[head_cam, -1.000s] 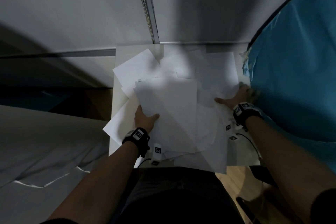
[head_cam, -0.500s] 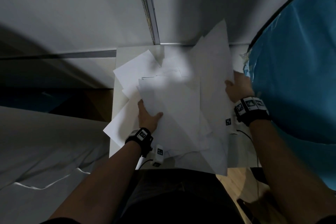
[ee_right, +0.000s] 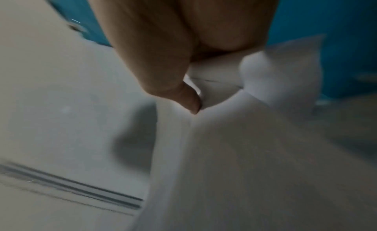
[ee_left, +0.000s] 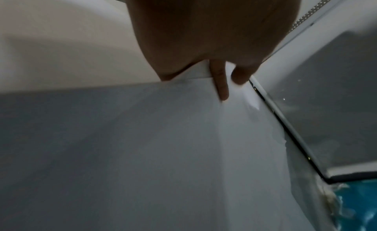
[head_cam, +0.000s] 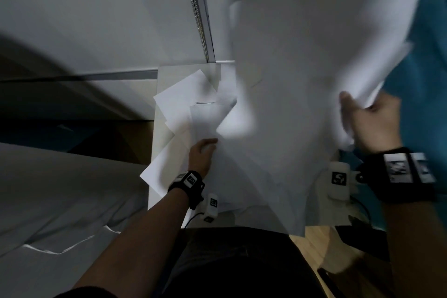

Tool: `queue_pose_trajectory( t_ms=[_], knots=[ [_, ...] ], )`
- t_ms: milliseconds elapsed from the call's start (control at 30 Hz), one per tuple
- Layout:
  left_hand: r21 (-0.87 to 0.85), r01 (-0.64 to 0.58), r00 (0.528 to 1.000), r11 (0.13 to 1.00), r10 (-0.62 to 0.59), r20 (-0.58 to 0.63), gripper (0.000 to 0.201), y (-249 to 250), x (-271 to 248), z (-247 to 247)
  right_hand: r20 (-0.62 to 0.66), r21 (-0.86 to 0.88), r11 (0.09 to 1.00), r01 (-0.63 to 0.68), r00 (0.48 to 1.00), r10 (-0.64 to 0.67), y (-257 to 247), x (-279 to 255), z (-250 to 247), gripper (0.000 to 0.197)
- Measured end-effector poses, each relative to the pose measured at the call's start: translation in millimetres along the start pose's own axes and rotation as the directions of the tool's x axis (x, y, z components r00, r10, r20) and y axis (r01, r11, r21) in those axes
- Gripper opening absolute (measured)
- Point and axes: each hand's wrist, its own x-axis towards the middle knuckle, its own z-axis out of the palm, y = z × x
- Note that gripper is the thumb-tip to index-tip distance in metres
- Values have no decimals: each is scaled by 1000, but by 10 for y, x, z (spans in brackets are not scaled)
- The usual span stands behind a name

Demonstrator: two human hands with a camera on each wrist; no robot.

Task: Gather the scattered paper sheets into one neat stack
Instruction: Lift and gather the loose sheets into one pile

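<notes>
Right hand (head_cam: 370,126) raised, gripping sheets (head_cam: 302,80) | left hand (head_cam: 202,155) pressing pile (head_cam: 183,104)

Head view looking down from above, wrist views close along hands (head_cam: 202,156), all sharing paper sheets (head_cam: 290,104)
</notes>
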Motion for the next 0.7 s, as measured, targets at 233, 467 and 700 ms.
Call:
queue_pose_trajectory(
  t_ms=[233, 467, 700],
  knots=[
    [-433, 132, 948, 892, -241, -209, 74, 44, 78, -91, 299, -199, 948, -248, 906, 300, 1299, -357, 929, 39],
    [-204, 206, 978, 957, -209, 5, 60, 50, 37, -64, 498, -344, 929, -137, 812, 304, 1565, -475, 1304, 46],
    [-273, 79, 986, 959, -36, 161, 41, 292, 19, -222, 320, -216, 961, -174, 917, 239, 1348, -128, 922, 84]
  ],
)
